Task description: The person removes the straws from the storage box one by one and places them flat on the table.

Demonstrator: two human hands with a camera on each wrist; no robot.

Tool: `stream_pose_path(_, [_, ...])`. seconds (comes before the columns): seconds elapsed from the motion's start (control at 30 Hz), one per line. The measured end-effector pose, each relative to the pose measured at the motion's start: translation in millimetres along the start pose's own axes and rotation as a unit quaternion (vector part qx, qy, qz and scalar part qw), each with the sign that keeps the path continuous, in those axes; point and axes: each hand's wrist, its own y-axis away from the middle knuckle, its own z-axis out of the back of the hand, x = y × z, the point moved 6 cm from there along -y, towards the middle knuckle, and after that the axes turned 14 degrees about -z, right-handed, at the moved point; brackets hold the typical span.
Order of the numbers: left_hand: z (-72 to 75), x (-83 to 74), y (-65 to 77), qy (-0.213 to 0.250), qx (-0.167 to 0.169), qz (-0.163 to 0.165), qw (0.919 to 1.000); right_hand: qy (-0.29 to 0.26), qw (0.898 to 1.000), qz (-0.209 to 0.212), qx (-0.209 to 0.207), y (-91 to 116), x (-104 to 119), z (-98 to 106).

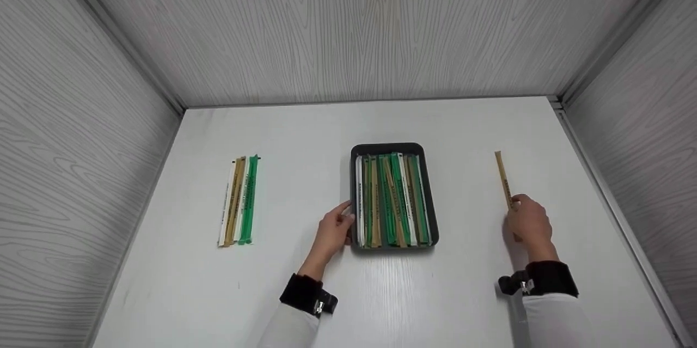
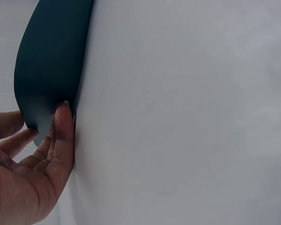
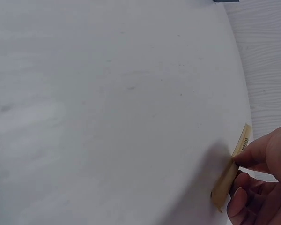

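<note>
A dark tray [image 1: 434,223] lies on the table, filled with long, thin wrapped sticks [image 1: 405,201] in green, white and brown. At its lower left side, my left hand [image 1: 333,228] holds the tray. The left wrist view shows the fingers against the dark side wall [image 2: 54,61]. Away to the right, my right hand [image 1: 529,223] pinches one brown wrapped stick [image 1: 502,174] with dark print near its lower end. In the right wrist view, thumb and fingers hold that stick [image 3: 225,183] just over the table; part of it is hidden by the hand.
Several white, brown and green wrapped sticks [image 1: 248,201] lie side by side on the left of the white table [image 1: 163,282]. Grey wood-grain panels [image 1: 370,32] stand at the back and both sides.
</note>
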Motion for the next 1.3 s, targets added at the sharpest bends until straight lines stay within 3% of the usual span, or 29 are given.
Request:
stream_pose_path(0.23, [0.7, -0.9, 2.0, 0.002, -0.001, -0.007, 1.0, 0.009, 1.0, 0.0, -0.006, 0, 1, 1])
stream_pose_path(0.37, [0.8, -2.2, 2.1, 0.001, -0.002, -0.01, 0.9999, 0.026, 0.998, 0.012, -0.053, 6, 6, 6])
stream_pose_path(0.53, [0.6, -1.5, 1.9, 0.0, -0.002, -0.007, 1.0, 0.02, 0.99, 0.054, -0.125, 24, 29, 15])
stream_pose_path(0.63, [0.2, -1.5, 1.8, -0.001, -0.003, -0.009, 1.0, 0.007, 0.985, 0.097, -0.139, 38, 52, 13])
stream_pose_path(0.87, [0.4, -3.2, 2.7, 0.003, -0.006, -0.011, 0.9999, 0.015, 0.971, 0.199, -0.129, 76, 110, -27])
stream_pose_path(1.03, [-0.5, -3.3, 2.2, 0.0, -0.007, -0.009, 0.9999, 0.025, 0.962, 0.255, -0.097, 101, 143, -62])
stream_pose_path(1.17, [-0.2, -3.0, 1.6, -0.002, -0.01, -0.011, 0.9999, 0.041, 0.956, 0.281, -0.069, 108, 160, -86])
stream_pose_path(1.3, [0.4, -3.3, 1.9, 0.0, -0.01, -0.01, 0.9999, 0.087, 0.957, 0.272, -0.046, 108, 168, -105])
